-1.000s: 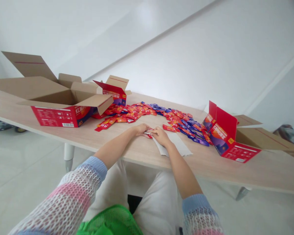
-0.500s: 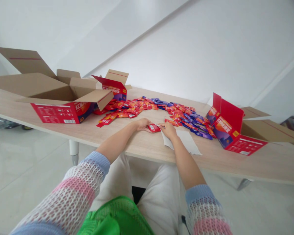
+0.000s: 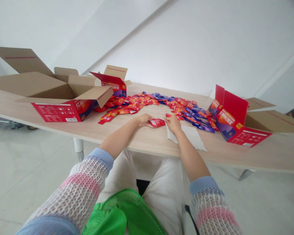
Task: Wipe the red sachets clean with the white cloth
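On the pale wood-grain tabletop (image 3: 147, 141), three red printed cardboard boxes (image 3: 56, 112) stand open around an arc of loose red and purple sachets (image 3: 134, 105), so the work seems unfinished, though which sachets are done cannot be told. Beside a white cloth-like sheet (image 3: 191, 137), the left hand (image 3: 144, 120) is clamped on one end of a small flat red packet (image 3: 157, 122), the right hand (image 3: 173, 123) pinching its other end.

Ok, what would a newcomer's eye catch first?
The arc of flat red and purple packets across the pale wooden table strikes first. Flanking it: a large open red cardboard box and smaller red box at left, a third red box at right. At near centre, the left hand holds a small red packet, the right hand at its other end.
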Tool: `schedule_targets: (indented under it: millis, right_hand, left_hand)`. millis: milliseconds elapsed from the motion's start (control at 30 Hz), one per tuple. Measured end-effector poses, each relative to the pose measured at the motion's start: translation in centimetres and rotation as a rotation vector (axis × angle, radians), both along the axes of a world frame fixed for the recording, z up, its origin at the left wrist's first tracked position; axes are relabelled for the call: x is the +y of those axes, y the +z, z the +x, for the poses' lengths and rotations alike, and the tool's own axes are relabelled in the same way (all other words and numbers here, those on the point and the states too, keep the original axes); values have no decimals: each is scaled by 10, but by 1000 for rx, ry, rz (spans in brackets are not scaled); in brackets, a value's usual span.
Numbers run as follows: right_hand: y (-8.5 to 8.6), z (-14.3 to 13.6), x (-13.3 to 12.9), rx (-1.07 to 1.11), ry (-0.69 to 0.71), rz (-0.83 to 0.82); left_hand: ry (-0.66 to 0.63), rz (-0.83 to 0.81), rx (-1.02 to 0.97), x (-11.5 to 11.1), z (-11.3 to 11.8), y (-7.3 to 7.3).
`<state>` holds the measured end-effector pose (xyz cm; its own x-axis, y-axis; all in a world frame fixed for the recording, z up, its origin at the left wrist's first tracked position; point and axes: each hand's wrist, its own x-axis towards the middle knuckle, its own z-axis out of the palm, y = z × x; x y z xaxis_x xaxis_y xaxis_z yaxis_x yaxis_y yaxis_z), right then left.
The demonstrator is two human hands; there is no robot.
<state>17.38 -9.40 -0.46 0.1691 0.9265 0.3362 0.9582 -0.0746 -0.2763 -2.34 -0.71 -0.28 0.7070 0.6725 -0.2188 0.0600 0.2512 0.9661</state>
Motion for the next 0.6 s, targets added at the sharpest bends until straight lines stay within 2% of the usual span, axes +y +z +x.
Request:
schedule_targets:
  millis: [133, 200, 300, 367, 433, 600]
  right_hand:
    - [2, -5, -4, 45, -113, 169]
    - [3, -8, -5, 60, -107, 233]
    - [2, -16, -5, 46, 81, 236]
    - [1, -24, -4, 23, 251, 167]
    - [0, -30, -4, 0, 357, 81]
    - [0, -33, -2, -40, 350, -24]
  left_hand:
    - [-14, -26, 20, -4, 0, 3]
    - [-13, -30, 19, -5, 0, 4]
    - [-5, -23, 8, -5, 1, 4]
    - [-2, -15, 2, -3, 1, 2]
    - [-14, -10, -6, -1, 1, 0]
    - [-41, -20, -40, 3, 0, -3]
